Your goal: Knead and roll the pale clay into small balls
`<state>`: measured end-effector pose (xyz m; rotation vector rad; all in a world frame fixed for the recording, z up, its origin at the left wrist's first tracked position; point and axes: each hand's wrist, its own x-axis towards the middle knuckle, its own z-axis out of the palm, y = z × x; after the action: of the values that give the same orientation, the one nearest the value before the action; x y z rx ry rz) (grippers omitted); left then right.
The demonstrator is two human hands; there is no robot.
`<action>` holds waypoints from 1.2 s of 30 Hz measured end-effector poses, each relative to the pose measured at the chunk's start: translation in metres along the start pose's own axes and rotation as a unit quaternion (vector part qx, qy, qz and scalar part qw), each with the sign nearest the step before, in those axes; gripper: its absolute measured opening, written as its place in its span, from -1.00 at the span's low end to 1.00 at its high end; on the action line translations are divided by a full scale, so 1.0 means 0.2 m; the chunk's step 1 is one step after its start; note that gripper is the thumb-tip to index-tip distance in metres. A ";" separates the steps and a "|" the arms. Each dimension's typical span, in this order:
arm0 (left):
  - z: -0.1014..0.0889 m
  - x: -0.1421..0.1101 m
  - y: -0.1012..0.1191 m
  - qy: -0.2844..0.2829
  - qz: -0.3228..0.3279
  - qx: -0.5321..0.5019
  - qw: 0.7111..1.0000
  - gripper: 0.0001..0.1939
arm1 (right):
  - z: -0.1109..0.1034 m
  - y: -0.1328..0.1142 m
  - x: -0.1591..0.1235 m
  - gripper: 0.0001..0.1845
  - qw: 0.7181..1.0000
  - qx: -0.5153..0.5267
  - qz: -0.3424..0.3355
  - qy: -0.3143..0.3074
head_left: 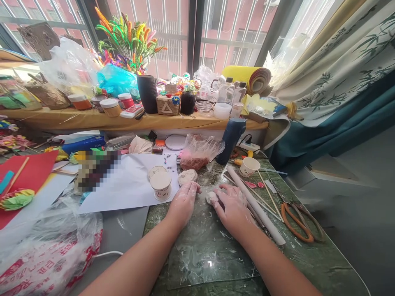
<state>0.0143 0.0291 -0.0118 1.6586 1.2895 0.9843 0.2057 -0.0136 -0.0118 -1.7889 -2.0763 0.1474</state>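
My left hand [184, 201], dusted with white, has its fingers stretched out close together at the edge of a clear plastic sheet [210, 255]. Just beyond its fingertips lies a pale lump of clay [187, 176]; whether they touch it I cannot tell. My right hand [232, 204], also smeared white, holds a smaller piece of white clay [211, 198] at its thumb and fingers, low over the sheet. A grey-white rolling pin [256, 205] lies right beside this hand. Left of the clay lump stands a lidded paper cup [161, 187] on white paper [123, 185].
Orange-handled scissors [298, 224] and thin sticks lie at right, near a paper cup [249, 166]. Behind the hands are a plastic bag of reddish-brown material [196, 158] and a dark blue bottle [231, 142]. A red-printed plastic bag [52, 263] fills the front left.
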 end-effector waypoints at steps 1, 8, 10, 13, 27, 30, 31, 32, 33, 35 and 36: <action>0.00 0.00 0.00 0.001 0.002 0.001 1.000 -0.60 | 0.00 0.00 -0.01 -0.60 1.000 0.018 -0.016 0.000; 0.00 0.00 0.00 -0.002 -0.006 -0.004 1.000 -0.58 | -0.03 0.02 -0.01 -0.63 0.982 0.159 -0.072 0.073; 0.00 0.00 0.00 -0.003 -0.005 -0.004 1.000 -0.58 | -0.05 0.04 0.02 -0.60 0.979 0.157 -0.049 0.117; 0.00 0.00 0.00 0.000 0.006 0.002 1.000 -0.59 | -0.03 0.05 0.05 -0.61 0.987 0.125 -0.081 0.066; 0.00 -0.01 0.04 -0.004 -0.015 0.004 1.000 -0.59 | -0.01 -0.01 0.00 -0.56 0.987 0.108 -0.110 0.039; 0.00 -0.01 0.04 -0.001 -0.017 0.004 1.000 -0.60 | 0.01 0.00 0.01 -0.58 0.988 0.101 -0.115 0.022; 0.00 -0.01 0.04 0.000 -0.018 0.006 1.000 -0.60 | 0.01 0.00 0.01 -0.58 0.987 0.101 -0.124 0.006; 0.00 -0.01 0.04 0.000 -0.019 0.008 1.000 -0.61 | 0.01 0.00 0.01 -0.58 0.986 0.103 -0.128 -0.003; 0.00 -0.01 0.04 0.000 -0.019 0.008 1.000 -0.62 | 0.01 0.00 0.01 -0.58 0.986 0.106 -0.127 -0.007; 0.00 -0.01 0.04 0.000 -0.018 0.006 1.000 -0.63 | 0.01 0.00 0.00 -0.58 0.986 0.114 -0.119 -0.015; 0.00 -0.01 0.05 0.000 -0.018 0.004 1.000 -0.64 | 0.01 0.01 -0.01 -0.59 0.986 0.120 -0.114 -0.015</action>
<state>0.0173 0.0255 -0.0038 1.6369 1.3203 0.9582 0.2067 -0.0143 -0.0146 -1.4069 -2.1637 0.3459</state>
